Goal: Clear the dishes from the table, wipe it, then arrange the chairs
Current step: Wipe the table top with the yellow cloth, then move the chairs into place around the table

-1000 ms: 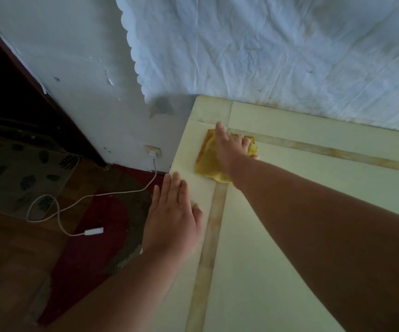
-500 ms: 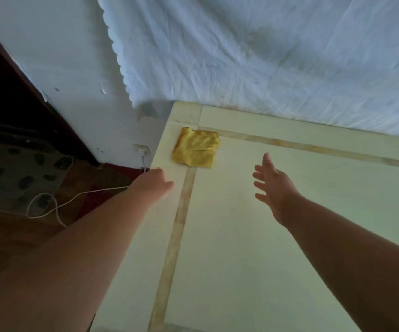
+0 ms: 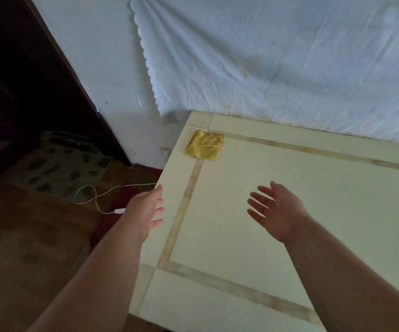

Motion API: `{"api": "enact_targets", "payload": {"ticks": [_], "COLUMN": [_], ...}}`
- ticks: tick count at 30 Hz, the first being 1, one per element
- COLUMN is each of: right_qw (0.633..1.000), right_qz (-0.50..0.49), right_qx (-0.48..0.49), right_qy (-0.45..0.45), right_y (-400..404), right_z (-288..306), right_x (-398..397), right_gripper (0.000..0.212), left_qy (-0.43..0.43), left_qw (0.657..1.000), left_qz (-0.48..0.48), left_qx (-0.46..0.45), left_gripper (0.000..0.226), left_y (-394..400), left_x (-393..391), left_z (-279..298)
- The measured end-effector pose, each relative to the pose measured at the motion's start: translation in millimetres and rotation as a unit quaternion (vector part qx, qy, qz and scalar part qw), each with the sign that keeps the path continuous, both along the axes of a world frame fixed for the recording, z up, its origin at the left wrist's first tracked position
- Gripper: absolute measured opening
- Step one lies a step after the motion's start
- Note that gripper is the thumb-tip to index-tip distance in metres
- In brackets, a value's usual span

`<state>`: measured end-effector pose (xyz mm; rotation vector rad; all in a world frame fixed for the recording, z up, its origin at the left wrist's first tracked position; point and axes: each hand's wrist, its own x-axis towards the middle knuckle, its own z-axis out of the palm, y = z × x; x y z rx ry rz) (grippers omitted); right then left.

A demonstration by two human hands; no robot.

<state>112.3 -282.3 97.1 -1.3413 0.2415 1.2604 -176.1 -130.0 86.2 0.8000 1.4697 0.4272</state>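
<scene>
A cream table (image 3: 313, 207) with tan inlaid stripes fills the right half of the view, and no dishes show on it. A folded yellow cloth (image 3: 205, 145) lies flat at the table's far left corner, with nothing touching it. My left hand (image 3: 145, 209) hovers over the table's left edge, fingers spread and holding nothing. My right hand (image 3: 275, 209) floats above the middle of the table, palm turned up and fingers apart, well short of the cloth. No chair is in view.
A white sheet (image 3: 277, 63) hangs on the wall behind the table. A white cable (image 3: 93, 195) with a plug trails across the wooden floor at left. A leaf-patterned mat (image 3: 64, 168) lies by a dark doorway (image 3: 13, 80).
My right hand let go of the yellow cloth and drew back over the table. My left hand lifted off the table edge. The view pulled back, showing the table's near corner.
</scene>
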Motion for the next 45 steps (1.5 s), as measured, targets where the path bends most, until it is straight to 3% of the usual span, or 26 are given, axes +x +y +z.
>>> {"api": "enact_targets", "payload": {"ticks": [7,12,16,22,28,31,36,45], "right_qw": [0.996,0.994,0.993,0.993,0.972,0.956,0.916,0.815], "right_qz": [0.061,0.079,0.062,-0.021,-0.218,-0.284,-0.394,-0.569], "right_qx": [0.021,-0.005,-0.033,-0.043,-0.034,-0.024,-0.013,-0.02], "right_qy": [-0.06,-0.079,-0.095,-0.104,-0.077,-0.069,-0.08,-0.102], "right_y": [7.9,10.1,18.9,39.6,19.5,2.2,-52.6,-207.4], "right_z": [37.6,33.7,26.1,12.0,14.1,21.7,33.5,36.9], "right_x": [-38.4,-58.7,-76.4,-112.2,-169.6,-195.6,-232.2,-323.4], "right_gripper": [0.037,0.035,0.034,0.033,0.039,0.038,0.038,0.04], "left_qy": [-0.031,-0.021,-0.045,-0.051,-0.034,-0.053,-0.1,-0.14], "left_qw": [0.997,0.986,0.99,0.996,0.983,0.975,0.939,0.831], "left_qz": [0.035,0.128,0.111,0.017,-0.162,-0.206,-0.322,-0.534], "left_qx": [0.054,0.101,0.075,0.077,0.074,0.066,0.066,0.071], "left_gripper": [0.053,0.031,0.03,0.029,0.028,0.028,0.022,0.029], "left_y": [-25.4,-9.5,9.6,78.9,137.0,139.2,87.3,-80.6], "left_x": [-23.9,-39.3,-56.0,-66.2,-68.4,-62.3,-22.1,12.3], "left_z": [52.9,50.9,46.4,21.3,25.6,41.9,69.4,83.1]}}
